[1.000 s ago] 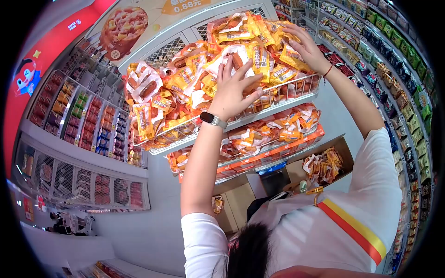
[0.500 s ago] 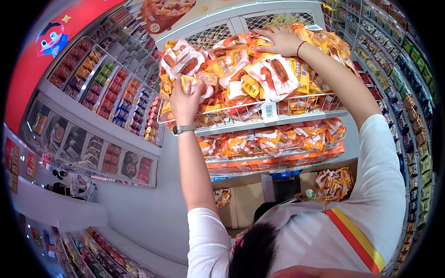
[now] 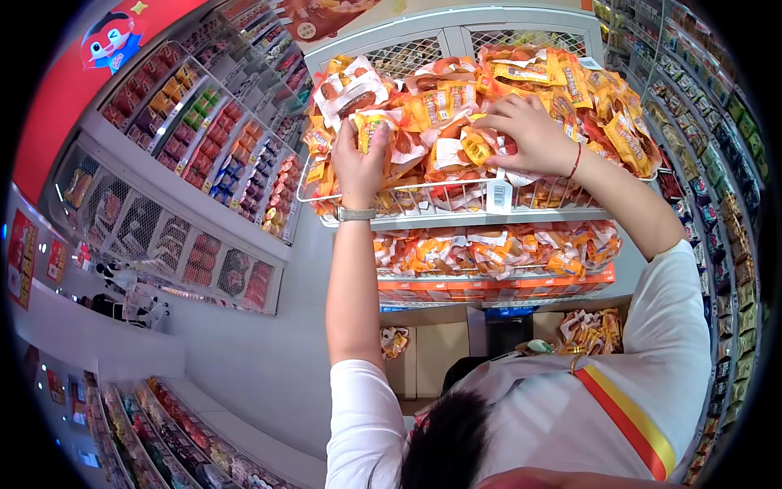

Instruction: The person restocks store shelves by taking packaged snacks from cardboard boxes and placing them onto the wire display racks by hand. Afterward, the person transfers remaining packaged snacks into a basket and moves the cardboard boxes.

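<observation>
A wire shelf basket (image 3: 407,200) is heaped with yellow-and-orange snack packets (image 3: 444,102), several showing brown sausages through clear wrapping. At the heap's left front, my left hand (image 3: 359,167) has thumb and fingers closed around a small yellow sausage packet (image 3: 372,122). My right hand (image 3: 533,134) is at the front middle, fingers curled down and thumb bent in on a packet that it mostly covers. Beside those fingertips lies a packet with a yellow label (image 3: 475,148). A white barcode tag (image 3: 498,196) hangs on the basket's front rim.
Below is a second shelf of similar packets (image 3: 497,248). Open cardboard boxes (image 3: 436,354) stand on the floor, one holding packets (image 3: 590,330). Hanging snack bags (image 3: 709,196) line the right side; tiered shelves (image 3: 216,147) and a mesh-front rack (image 3: 163,228) stand left.
My right hand has come from the back of the heap toward the front, its spread fingers now curled over a packet. My left hand remains at the left front. The view has shifted slightly.
</observation>
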